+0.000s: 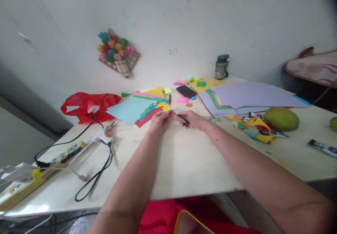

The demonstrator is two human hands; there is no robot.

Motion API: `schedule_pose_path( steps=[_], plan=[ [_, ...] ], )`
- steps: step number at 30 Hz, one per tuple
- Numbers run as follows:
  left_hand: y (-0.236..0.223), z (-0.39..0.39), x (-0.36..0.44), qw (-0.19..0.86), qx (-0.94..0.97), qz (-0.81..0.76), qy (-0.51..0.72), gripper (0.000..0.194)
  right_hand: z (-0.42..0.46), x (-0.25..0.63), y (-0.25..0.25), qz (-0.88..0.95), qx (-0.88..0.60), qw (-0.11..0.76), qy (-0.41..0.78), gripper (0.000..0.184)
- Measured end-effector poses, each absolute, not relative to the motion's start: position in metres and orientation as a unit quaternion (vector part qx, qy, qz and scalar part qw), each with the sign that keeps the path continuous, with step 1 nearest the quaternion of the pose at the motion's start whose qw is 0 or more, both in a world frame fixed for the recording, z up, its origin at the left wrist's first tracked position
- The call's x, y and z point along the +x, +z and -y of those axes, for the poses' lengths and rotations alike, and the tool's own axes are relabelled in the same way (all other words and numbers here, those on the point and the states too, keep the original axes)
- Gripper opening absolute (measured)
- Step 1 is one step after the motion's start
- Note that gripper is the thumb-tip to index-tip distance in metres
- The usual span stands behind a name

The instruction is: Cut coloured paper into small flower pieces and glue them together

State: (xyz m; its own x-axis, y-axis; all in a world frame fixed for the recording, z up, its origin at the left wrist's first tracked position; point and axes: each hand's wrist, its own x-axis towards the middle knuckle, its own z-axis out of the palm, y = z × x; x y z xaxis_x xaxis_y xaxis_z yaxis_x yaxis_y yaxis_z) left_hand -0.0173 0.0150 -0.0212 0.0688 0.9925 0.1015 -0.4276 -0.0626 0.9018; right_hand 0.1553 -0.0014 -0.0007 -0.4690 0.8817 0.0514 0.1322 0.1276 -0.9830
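My right hand (193,120) is closed around black-handled scissors (185,119), whose blades point left toward my other hand. My left hand (158,121) pinches a small piece of yellow paper (164,106) near the blade tips. Its exact outline is hard to make out. Just beyond the left hand lie a red sheet (147,118) and blue and green sheets with wavy cut edges. A light blue sheet (129,108) rests on top of that stack. A black pen (170,99) and a pink packet (182,100) lie behind my hands.
A phone (186,91) lies near the wall. To the right are a stack of coloured paper (252,94), paper scraps (256,130), a green mango (281,118) and a tube (323,147). At left are a glue gun (105,134), a power strip (63,156) and a red bag (79,106).
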Motion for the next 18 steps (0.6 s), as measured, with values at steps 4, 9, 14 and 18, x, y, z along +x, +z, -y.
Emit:
schedule_pose_path(
  steps=[4, 9, 14, 18],
  plan=[
    [-0.0206, -0.0144, -0.0177, 0.596, 0.426, -0.340, 0.589, 0.029, 0.0013, 0.1546, -0.0008, 0.663, -0.385, 0.349, 0.539, 0.034],
    [-0.0204, -0.0138, -0.0176, 0.601, 0.422, -0.337, 0.589, 0.029, 0.0019, 0.1544, -0.0007, 0.661, -0.383, 0.347, 0.544, 0.033],
    [-0.0200, -0.0139, -0.0175, 0.603, 0.418, -0.335, 0.591, 0.027, 0.0029, 0.1543, -0.0002, 0.660, -0.385, 0.347, 0.544, 0.032],
    [-0.0203, -0.0144, -0.0171, 0.601, 0.422, -0.336, 0.590, 0.024, 0.0029, 0.1542, 0.0003, 0.658, -0.383, 0.347, 0.548, 0.034]
  ],
)
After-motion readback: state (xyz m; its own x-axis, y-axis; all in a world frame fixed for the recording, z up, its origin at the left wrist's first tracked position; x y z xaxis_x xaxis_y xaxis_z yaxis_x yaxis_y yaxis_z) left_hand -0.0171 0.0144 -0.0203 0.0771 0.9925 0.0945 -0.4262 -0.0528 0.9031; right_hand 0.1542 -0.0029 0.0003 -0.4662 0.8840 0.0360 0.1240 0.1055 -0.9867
